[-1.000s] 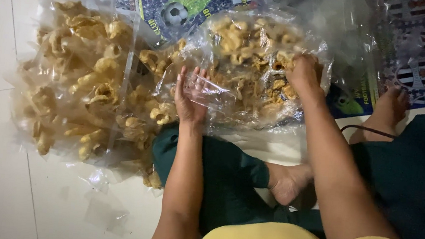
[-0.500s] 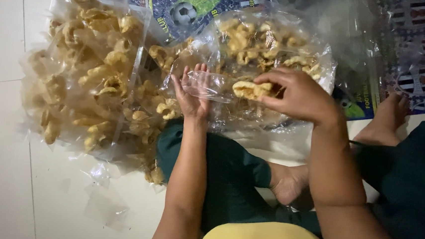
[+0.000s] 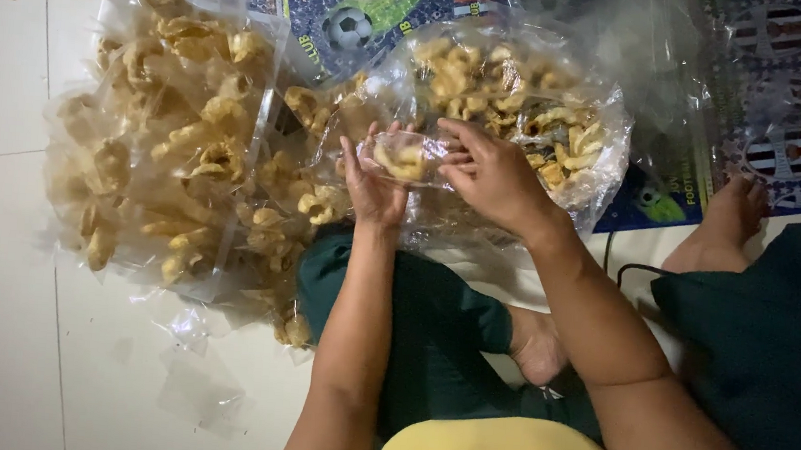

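Crackers fill the small clear bag (image 3: pixel 405 157) I hold just in front of the big open sack (image 3: pixel 520 121). My left hand (image 3: pixel 372 187) cups it so it stays upright; my right hand (image 3: pixel 496 175) pinches its mouth to keep it open.

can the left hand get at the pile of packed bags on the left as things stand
Probably yes: the left hand holds a small bag, but the pile lies right beside it with nothing between.

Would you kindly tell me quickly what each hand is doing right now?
Left hand: fingers curled under a small clear bag of crackers, holding it.
Right hand: fingertips closed on the same small clear bag from the other side.
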